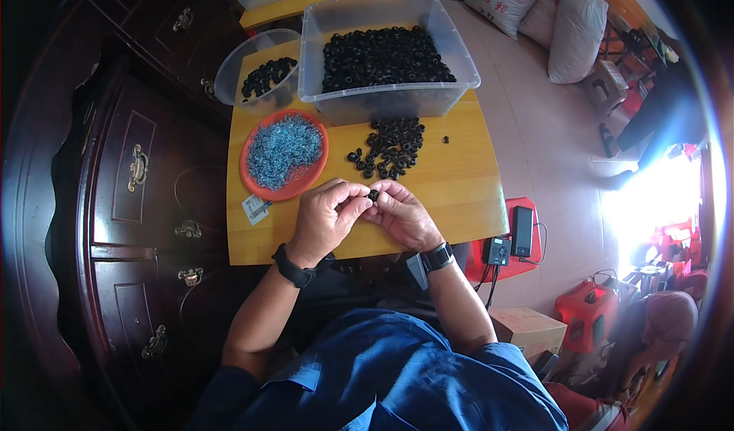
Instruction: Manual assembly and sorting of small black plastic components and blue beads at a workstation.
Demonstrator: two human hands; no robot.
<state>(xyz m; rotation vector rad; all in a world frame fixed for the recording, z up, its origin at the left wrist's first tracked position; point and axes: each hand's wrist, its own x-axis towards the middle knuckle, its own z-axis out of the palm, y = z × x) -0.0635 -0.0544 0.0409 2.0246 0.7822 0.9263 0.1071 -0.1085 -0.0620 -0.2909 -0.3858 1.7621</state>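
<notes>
Between the fingertips of both hands is a small black ring-shaped part (373, 195), held above the near part of the yellow table (466, 171). My left hand (327, 215) pinches it from the left with thumb and forefinger. My right hand (402, 215) grips it from the right, its fingers partly hiding it. Just beyond the hands lies a loose pile of similar black parts (391, 142). Left of that pile, an orange-red plate (323, 172) carries a heap of small, shiny bluish metal pieces (283, 149), too fine to make out singly.
A large clear bin (382, 98) of black parts stands at the table's far side, with a clear round bowl (225, 75) to its left. A card (255, 209) lies beside the plate. Dark cabinets (138, 201) flank the left; a red stool (524, 266) bearing black devices stands right.
</notes>
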